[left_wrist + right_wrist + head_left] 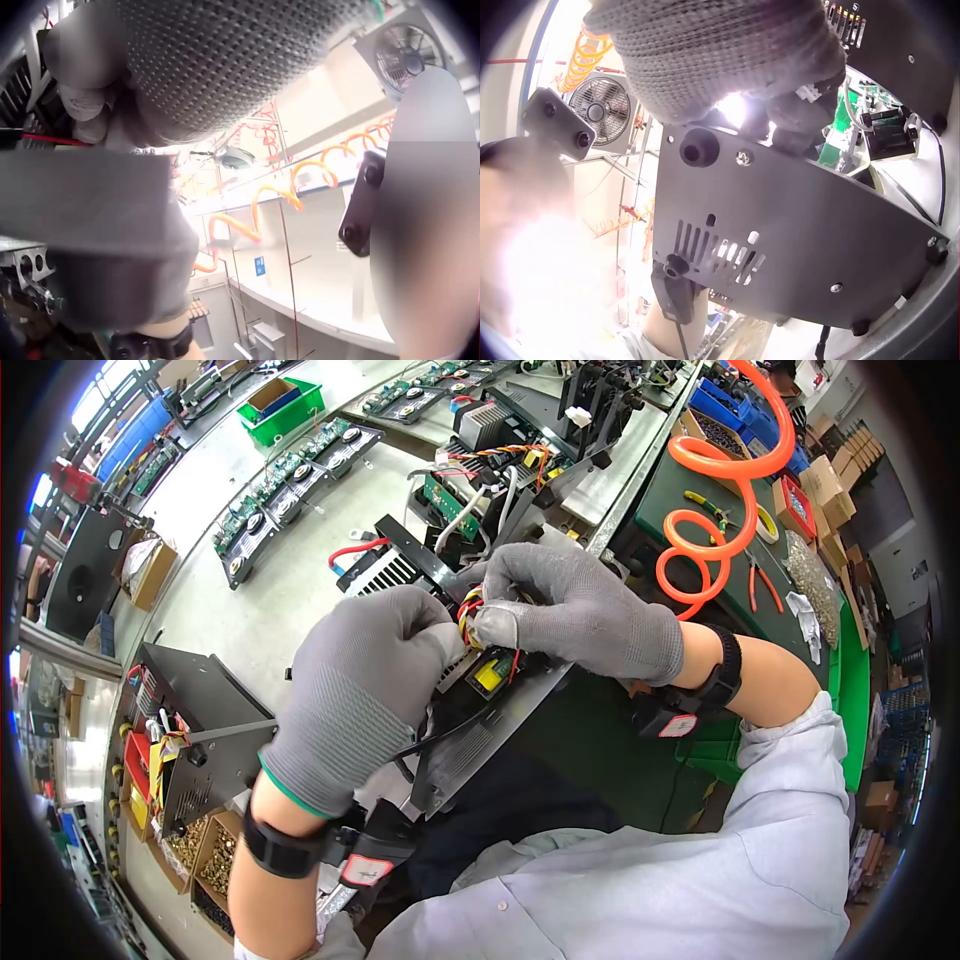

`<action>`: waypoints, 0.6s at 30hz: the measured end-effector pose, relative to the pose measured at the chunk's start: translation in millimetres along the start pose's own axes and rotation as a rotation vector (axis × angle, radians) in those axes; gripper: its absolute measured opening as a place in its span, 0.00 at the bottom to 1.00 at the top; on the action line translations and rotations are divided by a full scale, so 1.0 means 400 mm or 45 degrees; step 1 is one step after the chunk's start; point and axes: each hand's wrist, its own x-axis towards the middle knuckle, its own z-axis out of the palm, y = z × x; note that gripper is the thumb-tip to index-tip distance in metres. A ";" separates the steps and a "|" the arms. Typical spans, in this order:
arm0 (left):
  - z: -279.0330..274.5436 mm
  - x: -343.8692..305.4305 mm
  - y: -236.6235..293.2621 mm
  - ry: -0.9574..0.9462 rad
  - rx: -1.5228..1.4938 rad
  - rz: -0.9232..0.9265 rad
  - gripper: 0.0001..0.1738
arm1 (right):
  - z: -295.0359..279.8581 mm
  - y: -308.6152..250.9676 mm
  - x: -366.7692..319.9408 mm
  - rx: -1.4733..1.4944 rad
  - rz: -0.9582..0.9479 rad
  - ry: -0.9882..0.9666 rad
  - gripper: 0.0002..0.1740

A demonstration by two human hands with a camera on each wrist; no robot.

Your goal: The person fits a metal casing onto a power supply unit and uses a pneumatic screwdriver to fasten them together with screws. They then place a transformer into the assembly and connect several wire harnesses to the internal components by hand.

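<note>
Both hands wear grey knit gloves and meet over an open black metal case at the bench edge. Between them runs a bundle of red, yellow and white wires. My right hand pinches the wires between thumb and curled index finger. From the other side, my left hand has its fingers curled in on the same bundle, their tips partly hidden. Just below the fingertips sits a yellow-wrapped transformer. In the right wrist view, the case's slotted panel with black rubber feet faces the camera, the right glove above it.
Circuit boards line the white bench. Another black case stands at the left, near boxes of brass parts. An orange coiled hose hangs at the right, over red-handled pliers and a tape roll.
</note>
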 end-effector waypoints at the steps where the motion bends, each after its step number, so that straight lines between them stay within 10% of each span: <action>1: -0.017 0.014 0.009 -0.144 -0.067 -0.065 0.08 | 0.001 -0.001 -0.001 0.023 0.013 -0.001 0.17; 18: 0.024 -0.013 0.020 -0.025 -0.063 -0.315 0.15 | -0.004 -0.005 -0.014 -0.072 -0.064 0.018 0.19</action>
